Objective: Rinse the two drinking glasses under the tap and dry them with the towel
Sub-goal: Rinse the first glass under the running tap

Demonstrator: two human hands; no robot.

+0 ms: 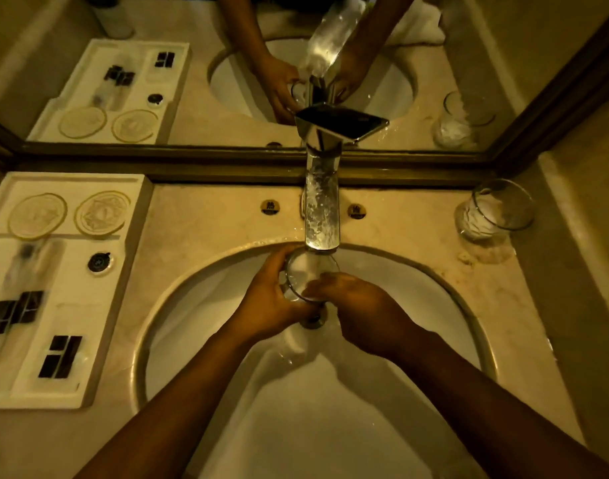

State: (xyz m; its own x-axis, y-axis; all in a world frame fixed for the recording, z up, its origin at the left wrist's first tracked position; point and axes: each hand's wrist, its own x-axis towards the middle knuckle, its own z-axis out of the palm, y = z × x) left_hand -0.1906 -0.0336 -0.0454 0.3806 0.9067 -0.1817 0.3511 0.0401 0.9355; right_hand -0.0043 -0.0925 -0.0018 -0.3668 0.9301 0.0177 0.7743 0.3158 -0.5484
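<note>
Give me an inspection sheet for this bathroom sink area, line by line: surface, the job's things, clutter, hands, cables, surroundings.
Surface: marble counter with wet patches around an oval white sink.
Job's things: one glass held under the running tap, over the drain; second glass upright on the counter at back right, with something white inside. Towel seen only as a mirror reflection.
Clutter: white amenity tray on the left with two round coasters and dark sachets.
Hands: left hand grips the glass; right hand has its fingers at the glass rim.
Cables: nothing seen.
Surroundings: framed mirror behind the tap; dim yellowish light.
</note>
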